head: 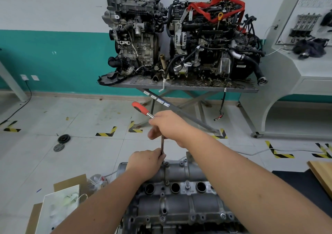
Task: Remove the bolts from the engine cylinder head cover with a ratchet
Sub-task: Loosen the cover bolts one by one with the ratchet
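Red-handled ratchet (143,110): I see my right hand (168,124) gripping its head, my left hand (146,162) pinching the extension bar (162,146) above the cylinder head cover (179,172).

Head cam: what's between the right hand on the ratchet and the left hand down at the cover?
Only the ratchet's extension bar, running down from the right hand to the left hand, whose fingers pinch its lower end above the cylinder head cover. Head view.
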`<state>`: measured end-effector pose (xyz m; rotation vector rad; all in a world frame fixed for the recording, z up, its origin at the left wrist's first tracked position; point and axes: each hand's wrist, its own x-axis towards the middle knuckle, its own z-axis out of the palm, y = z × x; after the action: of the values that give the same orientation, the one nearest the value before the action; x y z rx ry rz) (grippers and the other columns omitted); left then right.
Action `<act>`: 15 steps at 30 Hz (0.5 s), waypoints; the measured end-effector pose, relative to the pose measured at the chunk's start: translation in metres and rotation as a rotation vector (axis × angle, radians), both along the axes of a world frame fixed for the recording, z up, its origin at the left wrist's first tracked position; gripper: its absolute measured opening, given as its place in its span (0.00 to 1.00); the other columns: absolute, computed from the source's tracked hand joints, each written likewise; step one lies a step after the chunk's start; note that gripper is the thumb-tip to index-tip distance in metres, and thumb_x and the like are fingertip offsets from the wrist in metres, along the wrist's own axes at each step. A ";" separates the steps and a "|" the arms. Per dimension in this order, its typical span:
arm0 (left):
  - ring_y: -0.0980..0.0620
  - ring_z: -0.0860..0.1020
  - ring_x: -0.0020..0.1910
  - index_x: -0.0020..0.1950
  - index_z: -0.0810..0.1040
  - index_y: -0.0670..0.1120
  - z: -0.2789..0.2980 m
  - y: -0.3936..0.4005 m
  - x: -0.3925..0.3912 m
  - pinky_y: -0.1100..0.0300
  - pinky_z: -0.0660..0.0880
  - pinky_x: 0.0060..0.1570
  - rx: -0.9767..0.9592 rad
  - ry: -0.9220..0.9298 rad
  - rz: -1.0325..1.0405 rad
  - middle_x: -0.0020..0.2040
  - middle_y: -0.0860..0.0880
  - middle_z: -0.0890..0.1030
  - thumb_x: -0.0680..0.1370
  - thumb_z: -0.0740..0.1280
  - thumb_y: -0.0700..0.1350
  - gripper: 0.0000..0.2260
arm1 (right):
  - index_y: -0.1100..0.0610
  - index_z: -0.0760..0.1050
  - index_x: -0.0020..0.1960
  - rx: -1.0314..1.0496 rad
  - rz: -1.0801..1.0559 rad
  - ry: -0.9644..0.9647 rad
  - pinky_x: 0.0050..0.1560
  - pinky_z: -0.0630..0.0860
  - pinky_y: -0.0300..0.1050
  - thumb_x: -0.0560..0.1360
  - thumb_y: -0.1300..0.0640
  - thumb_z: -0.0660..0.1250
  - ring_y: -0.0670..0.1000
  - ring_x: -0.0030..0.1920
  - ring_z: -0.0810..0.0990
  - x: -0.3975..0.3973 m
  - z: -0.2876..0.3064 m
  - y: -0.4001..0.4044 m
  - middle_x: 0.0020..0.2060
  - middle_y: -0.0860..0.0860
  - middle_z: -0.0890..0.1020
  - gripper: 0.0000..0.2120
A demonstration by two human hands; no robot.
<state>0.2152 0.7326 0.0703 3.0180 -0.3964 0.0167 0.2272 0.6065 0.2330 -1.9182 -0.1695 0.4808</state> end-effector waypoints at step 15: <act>0.44 0.81 0.44 0.49 0.71 0.51 0.004 0.000 -0.002 0.55 0.67 0.36 -0.007 0.010 -0.008 0.45 0.49 0.83 0.84 0.48 0.60 0.18 | 0.47 0.81 0.49 0.680 -0.387 0.053 0.42 0.76 0.36 0.79 0.53 0.69 0.43 0.44 0.81 -0.022 -0.043 0.008 0.42 0.43 0.84 0.03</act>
<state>0.2135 0.7323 0.0745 3.0084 -0.4059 0.0027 0.2049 0.6145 0.1901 -1.2274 0.0712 0.1746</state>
